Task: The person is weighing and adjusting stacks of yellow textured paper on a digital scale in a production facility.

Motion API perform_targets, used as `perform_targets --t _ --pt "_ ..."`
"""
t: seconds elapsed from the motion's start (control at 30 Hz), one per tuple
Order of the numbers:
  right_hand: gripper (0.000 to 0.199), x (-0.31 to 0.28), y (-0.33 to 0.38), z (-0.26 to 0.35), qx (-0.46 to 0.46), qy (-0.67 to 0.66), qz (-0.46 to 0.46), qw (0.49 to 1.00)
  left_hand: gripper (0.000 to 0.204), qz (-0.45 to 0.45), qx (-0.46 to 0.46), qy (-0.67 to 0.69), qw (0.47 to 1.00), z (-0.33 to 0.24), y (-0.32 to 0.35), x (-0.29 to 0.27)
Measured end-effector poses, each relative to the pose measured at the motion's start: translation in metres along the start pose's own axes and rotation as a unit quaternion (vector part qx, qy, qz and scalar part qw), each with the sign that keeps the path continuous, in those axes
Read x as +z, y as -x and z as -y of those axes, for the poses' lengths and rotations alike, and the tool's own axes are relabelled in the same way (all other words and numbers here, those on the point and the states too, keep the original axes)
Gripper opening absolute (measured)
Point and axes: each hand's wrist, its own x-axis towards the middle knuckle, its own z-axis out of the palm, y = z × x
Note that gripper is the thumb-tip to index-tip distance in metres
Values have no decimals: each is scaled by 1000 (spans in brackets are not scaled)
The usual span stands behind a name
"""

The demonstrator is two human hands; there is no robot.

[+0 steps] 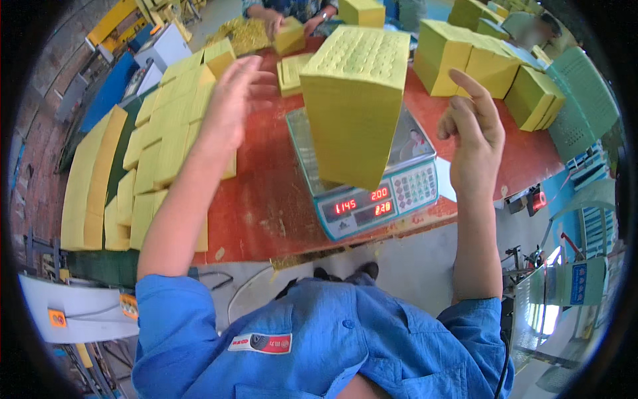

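A tall block of stacked yellow paper (345, 123) stands on a digital scale (359, 223), its top face marked with rows of small dents. Red figures glow on the scale's display beside a keypad. To the left of the block hangs my left hand (234, 106), fingers spread and nothing in them, apart from the paper. On the other side my right hand (475, 126) is raised with its index finger stretched out and the other fingers loosely bent. It holds nothing and does not touch the block.
Rows of yellow paper blocks (159, 133) fill the left side of the red table (256, 219). More blocks (465, 63) stand at the far right. Across the table, a co-worker's hands (272, 23) touch a smaller yellow block (290, 36). A green perforated chair (578, 100) sits right.
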Motion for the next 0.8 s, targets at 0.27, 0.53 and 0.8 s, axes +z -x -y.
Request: perform_targets --t 0.27,0.53,0.8 --pt "30 -32 39 -31 107 -42 39 993 42 -65 -58 -13 996 2 44 -57" --pt "28 -53 53 -67 240 -101 79 962 46 -60 -45 0 997 -13 60 -12" --pt "28 -72 63 -93 318 -115 107 935 49 -19 -43 -5 999 -30 24 18"
